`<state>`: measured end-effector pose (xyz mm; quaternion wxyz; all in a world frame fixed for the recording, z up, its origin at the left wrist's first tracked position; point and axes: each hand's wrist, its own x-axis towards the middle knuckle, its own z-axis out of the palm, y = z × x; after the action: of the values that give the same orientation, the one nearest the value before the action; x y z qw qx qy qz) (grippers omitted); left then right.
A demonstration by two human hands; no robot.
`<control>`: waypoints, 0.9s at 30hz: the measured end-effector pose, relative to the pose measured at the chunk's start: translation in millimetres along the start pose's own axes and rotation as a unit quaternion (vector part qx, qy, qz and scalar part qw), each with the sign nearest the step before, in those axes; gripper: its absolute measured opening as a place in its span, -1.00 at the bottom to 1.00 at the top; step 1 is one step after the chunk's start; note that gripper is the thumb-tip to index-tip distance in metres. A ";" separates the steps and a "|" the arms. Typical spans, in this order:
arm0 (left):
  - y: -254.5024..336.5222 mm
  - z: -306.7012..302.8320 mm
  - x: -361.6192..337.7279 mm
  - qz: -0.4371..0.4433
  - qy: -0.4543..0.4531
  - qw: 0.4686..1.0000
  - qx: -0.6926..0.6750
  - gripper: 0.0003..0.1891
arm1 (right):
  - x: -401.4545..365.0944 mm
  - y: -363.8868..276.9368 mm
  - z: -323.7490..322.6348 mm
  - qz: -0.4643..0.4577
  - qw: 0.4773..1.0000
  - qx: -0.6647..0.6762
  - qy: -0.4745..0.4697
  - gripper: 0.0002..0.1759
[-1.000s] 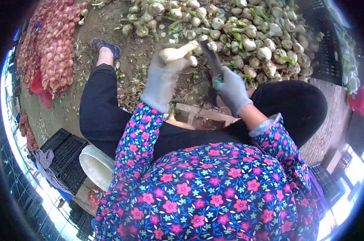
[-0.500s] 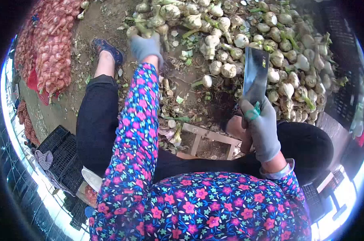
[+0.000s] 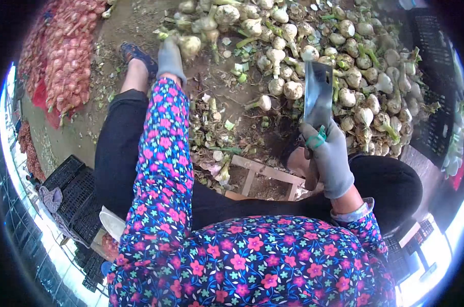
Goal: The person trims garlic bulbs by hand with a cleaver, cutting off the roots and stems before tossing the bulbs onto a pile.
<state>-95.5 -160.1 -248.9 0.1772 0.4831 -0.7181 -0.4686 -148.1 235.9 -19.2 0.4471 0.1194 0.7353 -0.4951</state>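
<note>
My left hand (image 3: 170,59), in a grey glove, is stretched forward to the near-left edge of the garlic heap (image 3: 347,77). Its fingers are closed about the stem of a pale garlic bulb (image 3: 190,46), which sticks out on the hand's right side; the grip itself is partly hidden. Over my right thigh, my gloved right hand (image 3: 334,166) is wrapped round the handle of a cleaver (image 3: 319,94). Its broad blade points up and away, in front of the heap. A green band (image 3: 317,138) circles the thumb of that glove.
Full red mesh sacks (image 3: 70,66) stand at the far left. A wooden frame (image 3: 265,170) lies between my legs, beside trimmed stalks and peel (image 3: 211,123). Black crates stand at left (image 3: 70,187) and right (image 3: 431,66). One loose bulb (image 3: 263,103) lies on the soil.
My left hand has shifted left and slightly forward, and the bulb now shows at its right side. The cleaver has moved a little left, its blade turned slightly.
</note>
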 end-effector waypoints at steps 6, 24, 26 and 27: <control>102.5 -44.4 -120.1 -0.018 -0.205 0.963 -0.174 -0.66 | 19.7 29.1 2.5 -0.261 0.875 -0.406 0.044 -0.74; 139.2 -78.0 -234.3 0.395 -0.007 0.878 0.269 -0.63 | 48.6 66.2 14.5 -0.281 0.812 -0.500 -0.110 -0.70; 141.8 -66.5 -241.2 0.388 0.004 0.881 0.271 -0.66 | 53.0 61.9 15.8 -0.349 0.850 -0.391 -0.052 -0.65; 132.6 -57.2 -246.1 0.332 -0.012 0.921 0.203 -0.66 | 63.5 66.4 10.7 -0.333 0.867 -0.365 -0.062 -0.59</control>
<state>-9.3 35.3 -59.6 0.2126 0.2369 -0.9190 -0.2326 -137.5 242.0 -110.9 0.3122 -0.3348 0.8306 -0.3170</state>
